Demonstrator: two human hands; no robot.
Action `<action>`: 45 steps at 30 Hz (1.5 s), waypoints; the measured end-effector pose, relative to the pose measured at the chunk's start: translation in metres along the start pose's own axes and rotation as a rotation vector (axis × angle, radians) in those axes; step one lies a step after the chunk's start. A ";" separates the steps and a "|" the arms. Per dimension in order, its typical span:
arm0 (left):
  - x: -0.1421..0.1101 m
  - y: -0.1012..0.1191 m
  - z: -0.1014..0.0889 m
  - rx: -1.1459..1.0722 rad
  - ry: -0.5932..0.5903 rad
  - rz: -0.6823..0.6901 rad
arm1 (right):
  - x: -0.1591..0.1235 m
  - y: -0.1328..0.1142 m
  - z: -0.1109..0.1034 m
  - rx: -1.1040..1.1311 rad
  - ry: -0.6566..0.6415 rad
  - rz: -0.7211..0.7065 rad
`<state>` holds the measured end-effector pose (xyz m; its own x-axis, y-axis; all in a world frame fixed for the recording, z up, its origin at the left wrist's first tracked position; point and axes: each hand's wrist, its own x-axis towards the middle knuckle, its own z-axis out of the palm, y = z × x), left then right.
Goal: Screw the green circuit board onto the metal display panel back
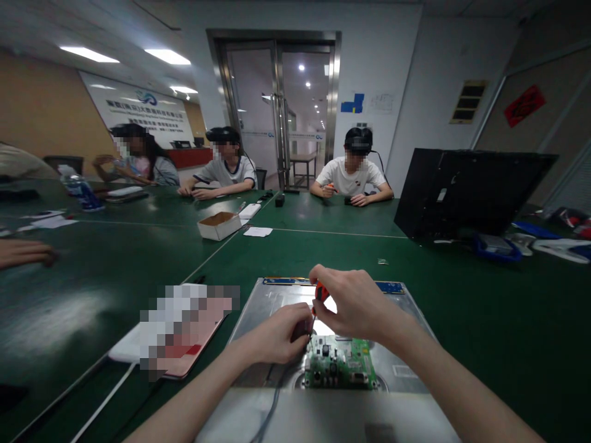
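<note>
A grey metal monitor back panel [406, 344] lies flat on the green table in front of me. A green circuit board [339, 364] is mounted on it near my side. My right hand [355, 304] is closed around a small red and black screwdriver [321, 291], held upright above the board's far edge. My left hand [279, 335] pinches the lower end of the tool at the board; what is under the fingertips is hidden. A blue strip [390, 287] runs along the panel's far edge.
A blurred-out flat item [184, 332] lies left of the panel. A black monitor [466, 191] stands at right, a small open cardboard box [219, 225] further out. Three people sit across the table [115, 277]; another person's hand [25, 252] rests at the left edge.
</note>
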<state>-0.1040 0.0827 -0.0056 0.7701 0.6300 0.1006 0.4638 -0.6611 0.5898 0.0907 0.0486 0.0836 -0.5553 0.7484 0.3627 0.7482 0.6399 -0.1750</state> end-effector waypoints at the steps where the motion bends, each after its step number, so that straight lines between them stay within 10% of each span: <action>1: 0.000 0.001 -0.001 -0.002 -0.001 -0.001 | 0.000 0.000 0.000 -0.007 -0.009 0.007; 45: 0.001 0.003 0.000 -0.008 0.019 0.007 | 0.001 0.000 0.000 -0.045 -0.011 0.017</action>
<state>-0.1022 0.0814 -0.0042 0.7651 0.6326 0.1201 0.4547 -0.6628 0.5950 0.0903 0.0494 0.0835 -0.5463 0.7611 0.3496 0.7729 0.6189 -0.1398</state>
